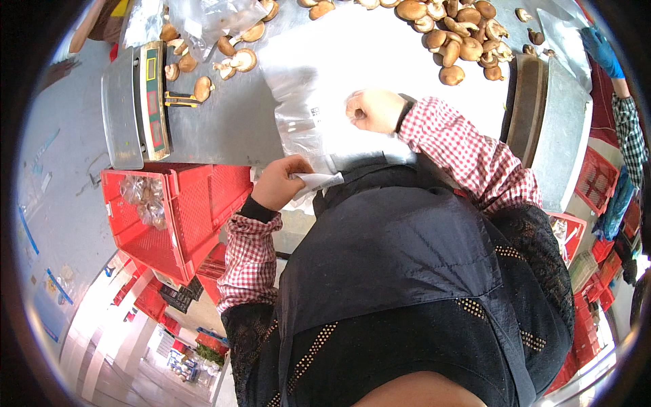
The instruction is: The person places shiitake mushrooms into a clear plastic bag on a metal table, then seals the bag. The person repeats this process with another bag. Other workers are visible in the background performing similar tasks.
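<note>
My left hand pinches a folded white sheet with faint dark print, at the table's near edge before my apron. I cannot tell whether it is paper or film. Clear plastic bags lie flat just beyond it, one bearing print. My right hand is curled over the white, overexposed part of the table; glare hides whether anything is between its fingers. Beyond it on the right is a pile of brown shiitake mushrooms. Several more mushrooms lie loose at the back left.
A weighing scale stands left, beside a yellow-and-black utility knife. Another metal-topped scale stands right. Below left, a red plastic crate contains bagged produce. Another person's blue-gloved hand is at far right.
</note>
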Demonstrator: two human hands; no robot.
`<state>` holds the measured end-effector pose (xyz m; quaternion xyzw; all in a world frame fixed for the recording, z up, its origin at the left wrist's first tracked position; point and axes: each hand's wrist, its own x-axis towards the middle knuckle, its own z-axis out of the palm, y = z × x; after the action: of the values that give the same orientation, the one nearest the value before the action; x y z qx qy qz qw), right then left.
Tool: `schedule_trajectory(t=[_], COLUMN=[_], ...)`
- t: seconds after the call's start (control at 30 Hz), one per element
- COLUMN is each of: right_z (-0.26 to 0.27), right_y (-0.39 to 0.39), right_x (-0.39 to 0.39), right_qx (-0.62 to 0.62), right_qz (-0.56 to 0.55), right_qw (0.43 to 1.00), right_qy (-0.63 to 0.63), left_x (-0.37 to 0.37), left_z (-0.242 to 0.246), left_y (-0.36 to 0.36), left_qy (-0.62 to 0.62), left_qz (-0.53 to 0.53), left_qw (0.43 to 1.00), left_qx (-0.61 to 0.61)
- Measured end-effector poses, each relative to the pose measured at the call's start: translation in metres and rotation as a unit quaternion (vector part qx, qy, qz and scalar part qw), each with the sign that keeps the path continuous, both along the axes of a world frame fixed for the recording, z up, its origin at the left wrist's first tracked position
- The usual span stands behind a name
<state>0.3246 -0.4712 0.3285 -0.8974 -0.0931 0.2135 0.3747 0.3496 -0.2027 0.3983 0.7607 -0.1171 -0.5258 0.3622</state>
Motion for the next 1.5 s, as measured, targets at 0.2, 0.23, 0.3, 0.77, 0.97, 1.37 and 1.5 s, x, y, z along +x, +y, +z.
schedule_trajectory(t=[0.2, 0.23, 0.3, 0.77, 0.97, 1.37, 1.5], right_z=[0.016, 0.013, 0.002, -0.04, -0.035, 0.076, 0.028], right_y=[0.031, 0.034, 0.037, 0.013, 0.01, -0.045, -0.003], right_x=[-0.043, -0.048, -0.053, -0.019, -0.014, 0.059, -0.014], right_qx=[-0.143, -0.15, -0.124, 0.154, 0.196, 0.07, 0.209], right_qz=[0.035, 0.04, 0.058, -0.113, -0.104, -0.392, -0.192], right_qw=[0.977, 0.968, 0.972, 0.976, 0.969, 0.809, 0.958], right_qy=[-0.156, -0.198, -0.19, 0.105, 0.11, -0.431, -0.033], left_x=[-0.018, -0.02, -0.027, -0.051, -0.048, 0.036, 0.041], left_z=[-0.011, -0.011, -0.009, 0.0, 0.008, -0.055, -0.088], left_y=[0.034, 0.04, 0.053, 0.095, 0.087, -0.054, -0.05], left_qy=[0.005, -0.009, -0.04, -0.116, -0.215, -0.283, -0.335], left_qz=[0.098, 0.089, 0.077, 0.166, 0.044, 0.195, 0.125], left_qw=[0.991, 0.994, 0.996, 0.976, 0.975, 0.937, 0.928], left_qx=[-0.09, -0.067, -0.022, -0.078, -0.031, -0.066, 0.103])
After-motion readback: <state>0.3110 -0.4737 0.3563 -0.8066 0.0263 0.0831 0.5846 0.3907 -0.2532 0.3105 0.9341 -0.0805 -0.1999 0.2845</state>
